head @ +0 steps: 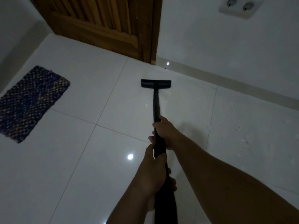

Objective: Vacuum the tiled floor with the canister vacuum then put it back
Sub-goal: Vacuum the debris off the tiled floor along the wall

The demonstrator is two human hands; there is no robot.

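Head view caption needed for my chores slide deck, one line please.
Both hands, right hand ahead of left hand, grip the black vacuum wand, floor head on white tiles near a wooden door.

Tiled floor (mat, nozzle)

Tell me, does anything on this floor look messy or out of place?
Yes: pale specks are scattered over the tiled floor at right, beside the wall. The woven mat lies flat; the floor nozzle sits squarely on the tiles.
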